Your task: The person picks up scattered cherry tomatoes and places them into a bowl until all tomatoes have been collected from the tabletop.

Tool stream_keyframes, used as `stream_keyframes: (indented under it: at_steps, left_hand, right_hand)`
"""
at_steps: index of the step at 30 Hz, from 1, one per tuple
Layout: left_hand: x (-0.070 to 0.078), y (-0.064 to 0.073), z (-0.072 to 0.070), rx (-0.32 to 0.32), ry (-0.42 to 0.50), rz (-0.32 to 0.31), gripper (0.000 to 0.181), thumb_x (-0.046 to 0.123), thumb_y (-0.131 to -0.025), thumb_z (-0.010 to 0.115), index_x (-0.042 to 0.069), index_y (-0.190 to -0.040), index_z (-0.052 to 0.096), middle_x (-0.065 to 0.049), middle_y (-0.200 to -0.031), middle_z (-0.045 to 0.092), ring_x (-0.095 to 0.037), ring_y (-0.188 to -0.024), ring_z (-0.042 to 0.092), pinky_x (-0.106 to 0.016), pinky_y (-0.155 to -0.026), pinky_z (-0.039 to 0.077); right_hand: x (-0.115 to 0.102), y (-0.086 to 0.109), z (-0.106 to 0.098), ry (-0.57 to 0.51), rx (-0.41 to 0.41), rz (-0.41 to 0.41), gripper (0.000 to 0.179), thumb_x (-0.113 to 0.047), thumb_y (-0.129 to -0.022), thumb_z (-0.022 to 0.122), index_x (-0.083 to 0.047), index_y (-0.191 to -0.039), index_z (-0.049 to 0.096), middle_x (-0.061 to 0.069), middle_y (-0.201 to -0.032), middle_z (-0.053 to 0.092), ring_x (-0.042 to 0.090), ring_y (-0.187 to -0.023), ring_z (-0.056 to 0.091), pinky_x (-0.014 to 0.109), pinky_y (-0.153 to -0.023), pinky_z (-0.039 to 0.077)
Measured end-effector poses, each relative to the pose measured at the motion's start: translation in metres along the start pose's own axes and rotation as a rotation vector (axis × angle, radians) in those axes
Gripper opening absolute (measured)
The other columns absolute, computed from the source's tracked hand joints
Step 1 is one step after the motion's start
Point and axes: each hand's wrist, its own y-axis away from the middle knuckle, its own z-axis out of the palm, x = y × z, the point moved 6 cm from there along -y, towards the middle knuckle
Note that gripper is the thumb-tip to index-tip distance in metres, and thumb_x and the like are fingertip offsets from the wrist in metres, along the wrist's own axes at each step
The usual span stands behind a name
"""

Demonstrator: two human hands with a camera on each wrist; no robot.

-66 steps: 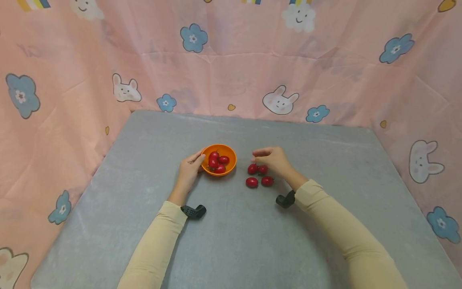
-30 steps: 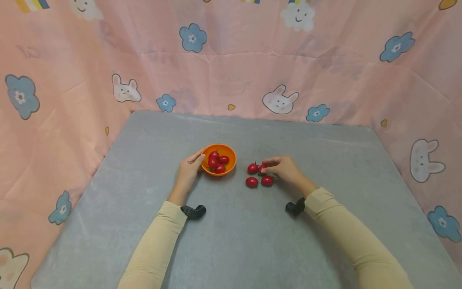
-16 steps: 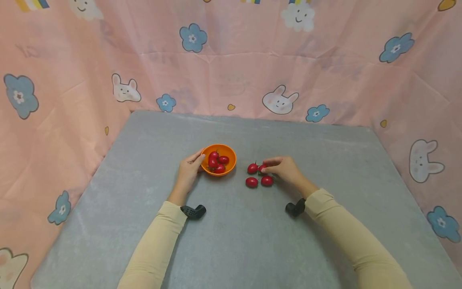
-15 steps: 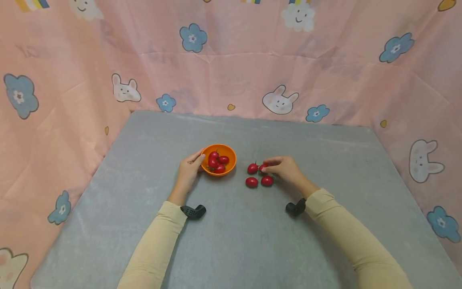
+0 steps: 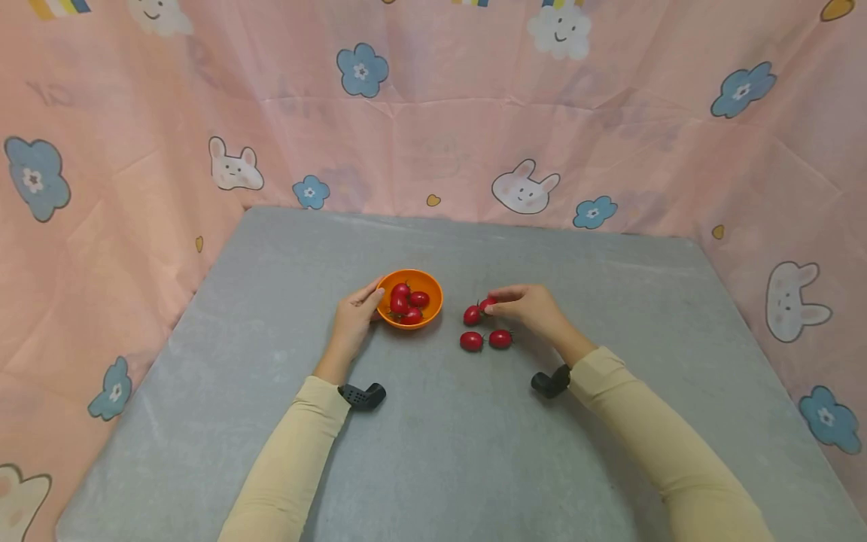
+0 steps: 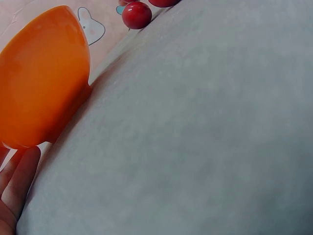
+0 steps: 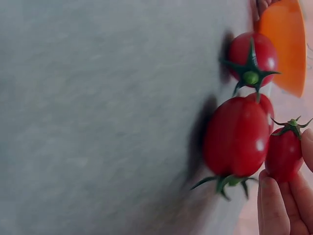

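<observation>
- Since half a second ago, your right hand [image 5: 538, 309] has shifted a little toward the orange bowl [image 5: 433, 309], carrying a tomato [image 5: 487, 304] with it; the bowl itself stays put.
- Your right fingers and thumb pinch that tomato to the right of the bowl, apart from it and just beside one of the loose tomatoes [image 5: 471, 315].
- Your left hand [image 5: 351, 324] grips the bowl's left side, with the thumb at the rim and fingers against the outside near the base.
- The pinched tomato is small, oval, glossy and red; in your right wrist view its green, star-shaped stem end points upward.
- The bowl is round, smooth and plain orange, standing on the grey table [image 5: 433, 452].
- You have three loose tomatoes on the table to the right of the bowl: one level with it, two nearer to you.
- Inside the bowl you can count at least four bowl tomatoes [image 5: 419, 299]; they overlap, so you cannot be sure of more.
- You wear two black wrist devices [image 5: 363, 396], both nearer to you than the bowl.
- Behind the bowl hangs a pink cloth [image 5: 433, 135] printed with rabbits, clouds and blue flowers; its faint, letter-like marks are too pale to read.
</observation>
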Motion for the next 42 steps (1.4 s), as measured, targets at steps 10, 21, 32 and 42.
stream_keyframes:
  at_steps: [10, 21, 32, 42]
  left_hand:
    - [-0.004, -0.003, -0.001, 0.018, 0.018, 0.042, 0.043, 0.028, -0.099, 0.062, 0.012, -0.139, 0.059, -0.007, -0.146, 0.056, -0.021, -0.124, 0.057, -0.012, -0.077, 0.055]
    - [-0.004, -0.002, 0.0, 0.027, 0.034, 0.053, 0.042, 0.024, -0.1, 0.061, 0.009, -0.139, 0.058, -0.009, -0.146, 0.056, -0.021, -0.125, 0.057, -0.013, -0.077, 0.056]
    - [-0.003, -0.001, 0.0, 0.023, 0.039, 0.055, 0.043, 0.026, -0.099, 0.062, 0.01, -0.139, 0.059, -0.008, -0.146, 0.056, -0.014, -0.115, 0.061, -0.013, -0.077, 0.056]
    - [-0.001, 0.0, 0.0, 0.033, 0.08, 0.056, 0.04, 0.023, -0.101, 0.058, 0.005, -0.137, 0.059, -0.014, -0.143, 0.057, 0.002, -0.091, 0.064, -0.015, -0.075, 0.056]
  right_hand:
    - [-0.02, -0.003, 0.009, 0.015, -0.006, 0.018, 0.047, -0.038, -0.086, 0.076, -0.02, -0.129, 0.068, 0.006, -0.138, 0.062, 0.028, -0.133, 0.045, 0.049, -0.112, 0.041]
    - [-0.04, -0.007, 0.018, -0.024, -0.018, -0.037, 0.046, -0.036, -0.086, 0.077, -0.019, -0.127, 0.069, 0.005, -0.133, 0.065, 0.025, -0.126, 0.048, 0.047, -0.11, 0.042]
    - [-0.061, -0.009, 0.032, -0.047, -0.03, -0.069, 0.048, -0.034, -0.083, 0.081, -0.015, -0.126, 0.07, 0.005, -0.129, 0.068, 0.024, -0.124, 0.053, 0.043, -0.106, 0.044]
    - [-0.072, -0.016, 0.04, -0.092, -0.056, -0.061, 0.05, -0.034, -0.082, 0.082, -0.015, -0.127, 0.069, 0.003, -0.125, 0.071, 0.022, -0.122, 0.058, 0.045, -0.11, 0.043]
